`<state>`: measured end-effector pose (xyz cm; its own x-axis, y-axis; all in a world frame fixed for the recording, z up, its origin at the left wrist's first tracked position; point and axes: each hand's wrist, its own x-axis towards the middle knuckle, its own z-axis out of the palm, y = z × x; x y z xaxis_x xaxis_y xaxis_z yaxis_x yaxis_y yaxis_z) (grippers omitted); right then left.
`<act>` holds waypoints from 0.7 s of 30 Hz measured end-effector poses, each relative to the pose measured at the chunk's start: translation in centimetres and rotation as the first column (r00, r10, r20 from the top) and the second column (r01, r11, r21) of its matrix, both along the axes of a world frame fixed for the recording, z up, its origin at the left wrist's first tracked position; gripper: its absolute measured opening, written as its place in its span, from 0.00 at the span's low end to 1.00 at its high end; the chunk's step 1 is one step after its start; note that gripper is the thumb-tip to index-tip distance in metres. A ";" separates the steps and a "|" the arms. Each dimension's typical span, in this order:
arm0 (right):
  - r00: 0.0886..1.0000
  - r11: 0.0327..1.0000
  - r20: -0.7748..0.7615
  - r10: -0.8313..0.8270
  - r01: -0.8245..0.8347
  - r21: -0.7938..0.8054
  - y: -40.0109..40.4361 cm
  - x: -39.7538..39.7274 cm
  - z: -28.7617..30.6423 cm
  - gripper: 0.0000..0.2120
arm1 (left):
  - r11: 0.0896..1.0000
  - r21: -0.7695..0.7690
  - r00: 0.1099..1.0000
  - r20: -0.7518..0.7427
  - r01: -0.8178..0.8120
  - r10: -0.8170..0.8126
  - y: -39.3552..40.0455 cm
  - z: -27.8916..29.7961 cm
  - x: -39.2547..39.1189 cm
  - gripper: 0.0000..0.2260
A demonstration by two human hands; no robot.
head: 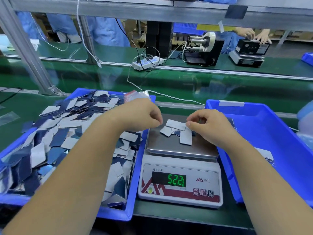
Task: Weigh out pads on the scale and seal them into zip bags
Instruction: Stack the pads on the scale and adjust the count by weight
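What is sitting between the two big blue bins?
The scale sits between the left bin and the right bin, with a small pile of pads on its plate, in the head view.

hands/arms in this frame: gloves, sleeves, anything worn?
Nothing worn that shows. The left hand and right hand are bare: no gloves, no finger cots, no rings visible. Both forearms are bare right down to the bottom edge of the picture, so no sleeve or cuff shows. No watch, wrist strap or cable at either wrist. No markings or tape on them.
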<state>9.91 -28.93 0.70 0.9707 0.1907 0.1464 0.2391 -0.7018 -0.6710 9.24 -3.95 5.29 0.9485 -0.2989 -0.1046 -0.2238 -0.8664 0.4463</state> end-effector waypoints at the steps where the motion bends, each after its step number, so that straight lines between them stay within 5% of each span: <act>1: 1.000 1.000 -0.003 -0.003 0.003 0.001 0.0 0.0 0.0 0.02 | 1.000 -0.016 0.999 0.027 0.024 -0.023 -0.8 -0.1 0.1 0.08; 16: 1.000 1.000 0.002 0.001 -0.002 0.012 -0.1 0.1 0.1 0.02 | 0.997 -0.075 0.976 0.217 0.026 -0.009 -3.2 -2.3 0.7 0.11; 21: 1.000 1.000 0.004 0.006 -0.006 0.023 -0.2 0.0 0.2 0.03 | 0.997 -0.056 0.986 0.161 0.060 -0.050 -3.0 -2.7 0.7 0.12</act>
<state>9.88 -29.09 0.90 0.9689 0.1929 0.1551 0.2461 -0.6845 -0.6862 9.95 -6.96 2.62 0.9334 -0.3525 0.0669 -0.3432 -0.8230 0.4525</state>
